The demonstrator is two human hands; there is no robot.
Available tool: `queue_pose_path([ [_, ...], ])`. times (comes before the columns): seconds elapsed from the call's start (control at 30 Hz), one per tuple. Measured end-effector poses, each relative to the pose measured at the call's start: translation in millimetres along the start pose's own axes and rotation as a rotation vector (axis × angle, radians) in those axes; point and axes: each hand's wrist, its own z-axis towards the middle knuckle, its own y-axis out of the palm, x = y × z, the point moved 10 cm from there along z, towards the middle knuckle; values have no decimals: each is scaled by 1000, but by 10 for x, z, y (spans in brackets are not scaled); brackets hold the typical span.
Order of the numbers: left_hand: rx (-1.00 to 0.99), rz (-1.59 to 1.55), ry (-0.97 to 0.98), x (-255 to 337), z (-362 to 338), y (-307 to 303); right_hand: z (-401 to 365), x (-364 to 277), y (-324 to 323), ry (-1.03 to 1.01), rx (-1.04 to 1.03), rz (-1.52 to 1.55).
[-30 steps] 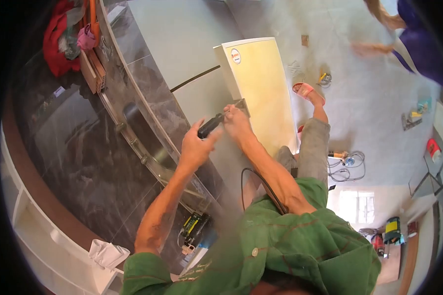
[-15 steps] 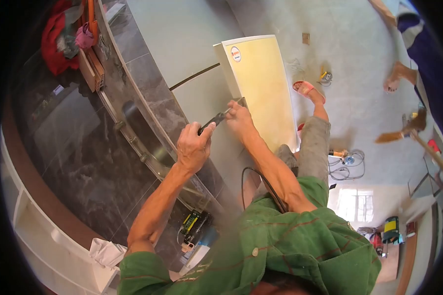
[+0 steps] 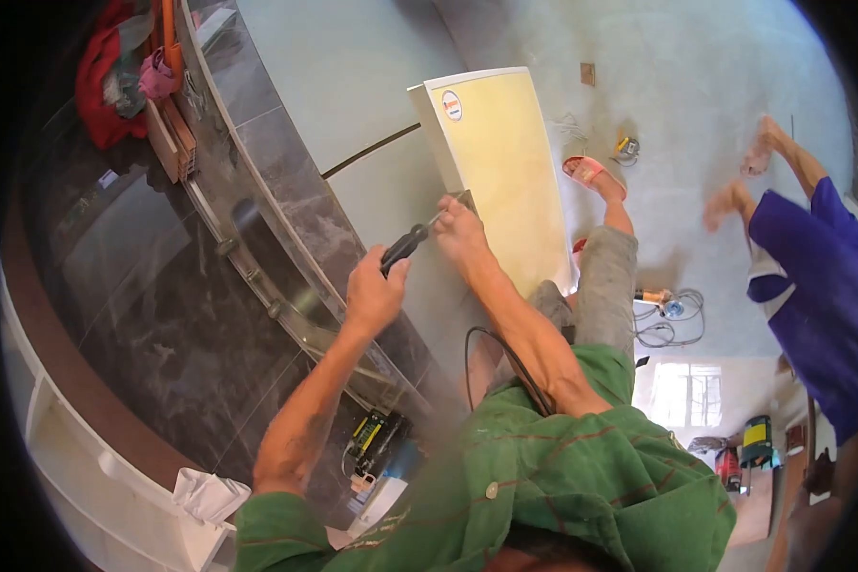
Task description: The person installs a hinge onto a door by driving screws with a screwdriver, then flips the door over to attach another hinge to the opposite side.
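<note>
fingers (image 3: 394,265) of the left hand (image 3: 375,294) are curled round the back of a black-handled screwdriver (image 3: 407,246), which slants up and away. the right hand (image 3: 461,234) is bunched near its other end, fingertips pinching around the thin metal shaft; the very tip is hidden. just beside those fingertips, a small grey metal plate (image 3: 464,198) sits at the edge of a tall, pale yellow panel (image 3: 505,172) with a white rim and a round sticker (image 3: 451,105). a black cable (image 3: 469,353) loops by the right forearm.

to the left runs a dark marbled counter (image 3: 305,195), with a red bag (image 3: 93,105) and brown ridged blocks (image 3: 170,143) near its far end. a black-and-yellow device (image 3: 377,437) lies close to the person's left side, and a crumpled white cloth (image 3: 208,494) is beside white shelves (image 3: 95,505).

to the right, on the pale grey floor (image 3: 677,57), a foot in a pink sandal (image 3: 593,175) is near a yellow-and-black tape measure (image 3: 627,148). an orange power tool (image 3: 652,296) lies against its coiled grey cord (image 3: 672,338). another person in purple clothing (image 3: 815,286) is well apart at the far right.
</note>
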Motion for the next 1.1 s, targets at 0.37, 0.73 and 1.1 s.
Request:
queue_pose_path([
  [0.37, -53, -148, -58, 99, -30, 97, 63, -1, 0, 14, 32, 29],
  [0.73, 85, 638, 495, 450, -122, 122, -184, 135, 14, 85, -119, -147],
  [1.1, -207, -265, -249, -117, 248, 310, -224, 140, -28, 79, -100, -99],
])
